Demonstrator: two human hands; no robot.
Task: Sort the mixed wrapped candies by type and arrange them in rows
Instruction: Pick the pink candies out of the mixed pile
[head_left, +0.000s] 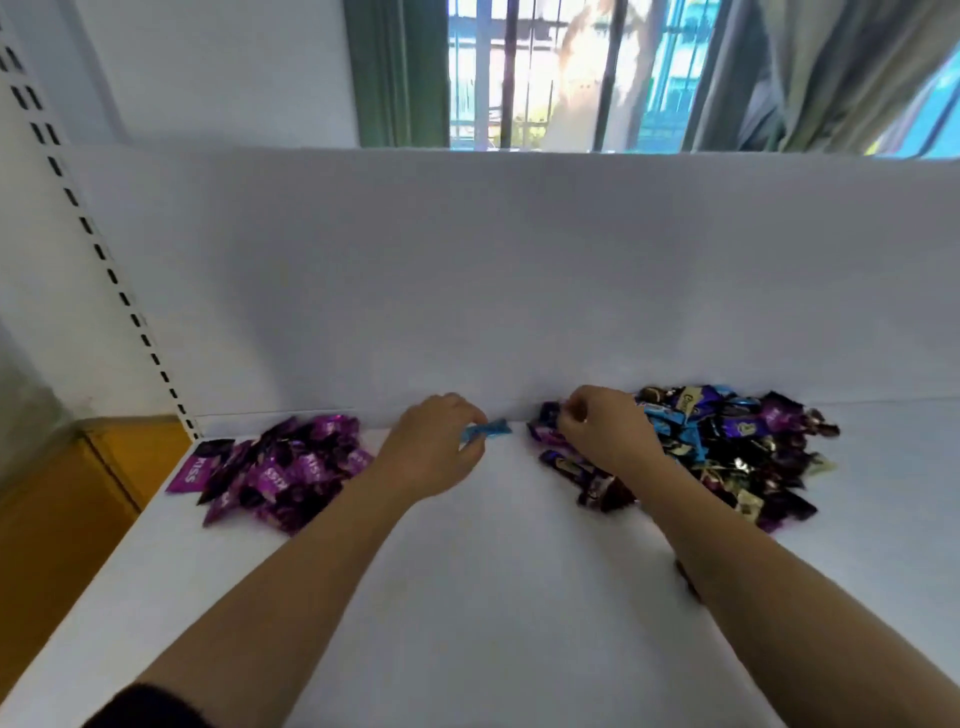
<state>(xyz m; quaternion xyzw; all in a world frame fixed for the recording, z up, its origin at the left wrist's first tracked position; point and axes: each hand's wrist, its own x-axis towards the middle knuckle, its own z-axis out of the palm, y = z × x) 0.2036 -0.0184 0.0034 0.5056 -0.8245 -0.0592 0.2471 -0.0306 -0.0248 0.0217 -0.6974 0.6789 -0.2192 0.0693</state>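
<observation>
A heap of purple wrapped candies (283, 475) lies at the far left of the white table (493, 597). A mixed pile of purple, blue, dark and gold candies (727, 447) lies at the far right. My left hand (431, 452) pinches a blue wrapped candy (485, 431) between the two piles, close to the back panel. My right hand (608, 428) rests on the mixed pile's left edge with its fingers curled; whether they hold a candy is hidden. A dark candy (687, 579) peeks out beside my right forearm.
A white back panel (519, 270) rises right behind the candies. A slotted shelf upright (98, 249) runs along the left. An orange-brown cabinet (67, 514) stands beyond the table's left edge. A barred window is above the panel.
</observation>
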